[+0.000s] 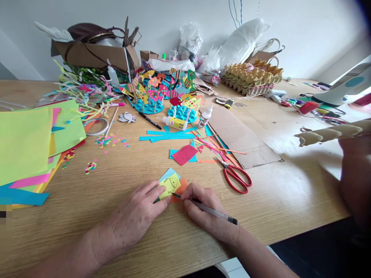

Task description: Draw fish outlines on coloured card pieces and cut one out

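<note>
My left hand [147, 199] holds down a small yellow paper piece [170, 183] on the table, its fingers and thumb pressed at the paper's left and lower edges. A fish outline is drawn on the yellow paper in black. Light blue paper [170, 172] shows behind it, and orange paper [182, 186] sticks out on its right. In my right hand [203, 206] is a clear-barrelled black pen [214, 212], pinched close to its point. The pen's tip meets the lower right edge of the yellow paper. Red-handled scissors [236, 177] lie to the right, apart from both hands.
Coloured sheets [23, 143] are piled at left. Ahead lie a red paper piece [184, 154], blue offcuts [168, 134], glue bottles [205, 116], a black marker [150, 120] and paper-fish models [149, 102]. Flat cardboard [240, 139] lies right. Another person's hand [356, 154] holds egg-carton strip [330, 133].
</note>
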`<state>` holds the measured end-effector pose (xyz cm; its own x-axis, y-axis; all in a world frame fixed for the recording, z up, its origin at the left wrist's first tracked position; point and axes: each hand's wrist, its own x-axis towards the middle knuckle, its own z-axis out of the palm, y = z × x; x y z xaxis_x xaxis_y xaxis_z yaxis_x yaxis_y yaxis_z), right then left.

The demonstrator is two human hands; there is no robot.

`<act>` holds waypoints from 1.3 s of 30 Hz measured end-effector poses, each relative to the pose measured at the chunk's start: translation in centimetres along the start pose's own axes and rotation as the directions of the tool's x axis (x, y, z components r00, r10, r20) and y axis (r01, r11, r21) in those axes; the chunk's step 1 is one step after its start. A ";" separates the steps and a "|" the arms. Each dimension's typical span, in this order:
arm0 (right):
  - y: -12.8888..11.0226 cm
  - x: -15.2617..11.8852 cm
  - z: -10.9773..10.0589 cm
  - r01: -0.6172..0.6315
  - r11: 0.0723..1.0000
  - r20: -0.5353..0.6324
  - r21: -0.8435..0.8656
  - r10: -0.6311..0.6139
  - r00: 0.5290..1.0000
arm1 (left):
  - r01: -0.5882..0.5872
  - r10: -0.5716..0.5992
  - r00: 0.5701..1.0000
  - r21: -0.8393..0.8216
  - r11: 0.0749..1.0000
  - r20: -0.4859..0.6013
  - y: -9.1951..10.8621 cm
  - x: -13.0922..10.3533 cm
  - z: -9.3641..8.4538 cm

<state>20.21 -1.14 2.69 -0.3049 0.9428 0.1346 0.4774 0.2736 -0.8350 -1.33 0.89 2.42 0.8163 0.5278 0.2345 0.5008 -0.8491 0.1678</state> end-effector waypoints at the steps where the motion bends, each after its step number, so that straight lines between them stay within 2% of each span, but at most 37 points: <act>1: 0.0 0.0 0.0 -0.003 1.000 0.004 0.001 0.003 1.000 | -0.003 0.003 1.000 -0.001 1.000 0.000 0.0 0.0 0.0; 30: -0.2 0.2 0.0 -0.032 0.999 -0.007 0.005 0.032 0.999 | -0.005 0.006 1.000 0.042 0.999 -0.021 -0.1 -0.2 0.3; 39: -0.3 0.1 -0.1 -0.042 0.999 -0.001 -0.006 0.042 0.999 | -0.013 0.013 1.000 0.029 0.999 0.007 0.1 0.3 -0.2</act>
<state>20.12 -1.11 2.98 -0.2837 0.9537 0.0998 0.4948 0.2347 -0.8367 -1.14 0.99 2.72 0.8249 0.5165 0.2297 0.4981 -0.8563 0.1367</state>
